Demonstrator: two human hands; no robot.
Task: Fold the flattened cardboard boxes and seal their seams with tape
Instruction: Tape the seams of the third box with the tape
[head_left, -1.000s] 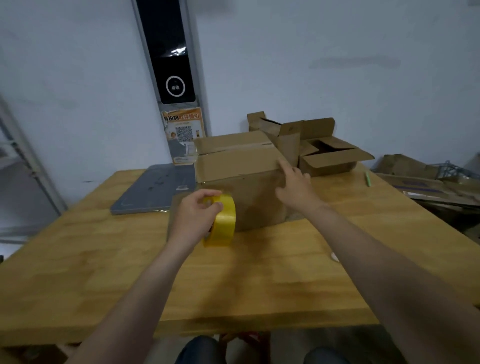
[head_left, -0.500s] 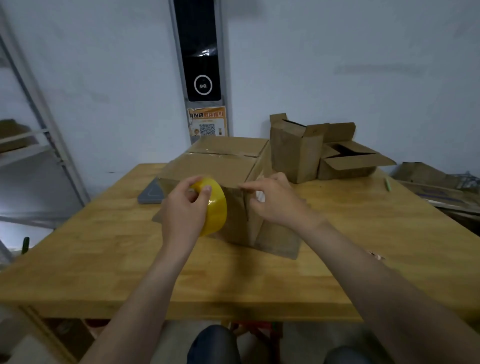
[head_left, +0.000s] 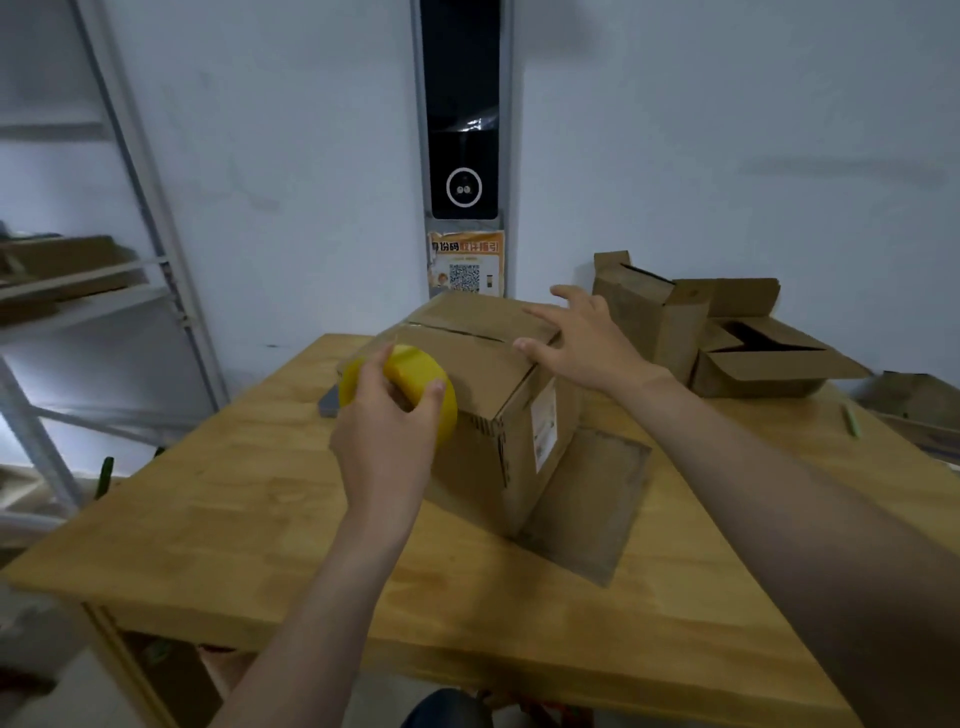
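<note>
We counted three cardboard boxes on the wooden counter (head_left: 234, 509). The nearest box (head_left: 493, 415) stood folded, its two top flaps shut with a dark seam showing between them. One bottom flap (head_left: 587, 499) lay splayed flat on the counter at its right side. Our left grip (head_left: 384, 447) was curled round the single yellow tape roll (head_left: 410, 369), holding it against the box's upper left edge. Our right grip (head_left: 582, 338), fingers straight and spread, lay over the right edge of the box's top and held nothing. The two open boxes (head_left: 769, 358) stood together behind it at the far right. One green pen (head_left: 851, 420) lay near the counter's right edge.
</note>
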